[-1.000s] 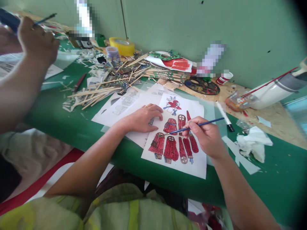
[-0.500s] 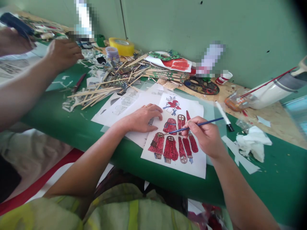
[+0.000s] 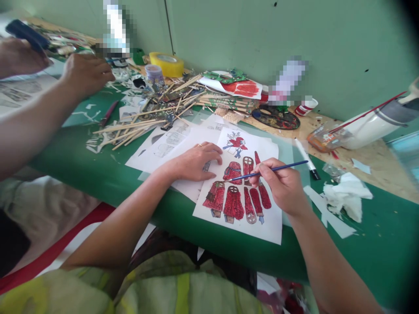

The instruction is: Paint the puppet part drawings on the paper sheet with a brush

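Observation:
A white sheet [image 3: 209, 208] with several red painted shapes lies on the green table. My right hand [image 3: 273, 181] pinches a thin blue paintbrush [image 3: 278, 168], whose tip is at the top of the lower left red shape. My left hand [image 3: 198, 162], with a ring on one finger, rests palm down with fingers apart on the papers at the sheet's left edge. More printed sheets [image 3: 144, 156] lie beneath and to the left of it. A capped white marker [image 3: 306, 159] is just right of the sheets.
Behind the papers are wooden sticks [image 3: 137, 131], yellow tape [image 3: 166, 65], a dark paint palette [image 3: 275, 117] and a red-and-white cup [image 3: 306, 107]. Crumpled tissue [image 3: 348, 196] lies at the right, near a clear container [image 3: 322, 137]. Another person's hands [image 3: 81, 74] work at the upper left.
The brush has shifted very slightly, its rear end a little to the right. My left hand stays in place. At the upper left, the other person's dark blue object has moved slightly right.

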A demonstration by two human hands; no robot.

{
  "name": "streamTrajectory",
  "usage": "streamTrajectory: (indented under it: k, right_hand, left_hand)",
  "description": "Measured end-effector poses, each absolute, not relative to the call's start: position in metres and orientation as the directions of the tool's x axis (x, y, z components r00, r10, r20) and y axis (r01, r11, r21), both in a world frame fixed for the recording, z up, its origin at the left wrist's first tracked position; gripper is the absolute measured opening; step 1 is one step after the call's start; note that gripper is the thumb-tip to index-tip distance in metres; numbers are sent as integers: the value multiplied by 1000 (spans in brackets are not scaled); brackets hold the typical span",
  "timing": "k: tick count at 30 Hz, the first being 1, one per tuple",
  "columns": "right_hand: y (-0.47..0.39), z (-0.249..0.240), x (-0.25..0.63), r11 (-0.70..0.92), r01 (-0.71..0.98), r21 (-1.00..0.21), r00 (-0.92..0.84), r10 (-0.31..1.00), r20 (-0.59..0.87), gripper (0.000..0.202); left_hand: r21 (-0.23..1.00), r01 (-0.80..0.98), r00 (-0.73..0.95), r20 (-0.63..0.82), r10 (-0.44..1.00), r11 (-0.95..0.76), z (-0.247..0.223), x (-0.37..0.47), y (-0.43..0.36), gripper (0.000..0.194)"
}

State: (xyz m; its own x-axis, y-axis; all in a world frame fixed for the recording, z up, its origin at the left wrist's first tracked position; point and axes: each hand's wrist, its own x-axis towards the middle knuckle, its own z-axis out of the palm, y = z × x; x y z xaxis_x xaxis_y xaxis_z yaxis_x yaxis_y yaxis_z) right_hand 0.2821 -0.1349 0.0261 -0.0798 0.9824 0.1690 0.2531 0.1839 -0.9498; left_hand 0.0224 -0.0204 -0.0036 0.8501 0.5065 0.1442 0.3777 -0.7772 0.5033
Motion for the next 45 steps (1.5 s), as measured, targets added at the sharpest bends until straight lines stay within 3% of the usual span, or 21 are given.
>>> streamTrajectory:
  k: [45]
  right_hand:
    - [-134, 24, 282, 201, 319, -926, -95, 979, 179, 20]
  left_hand:
    - [530, 408, 840, 100, 533, -743, -1, 22, -22, 29]
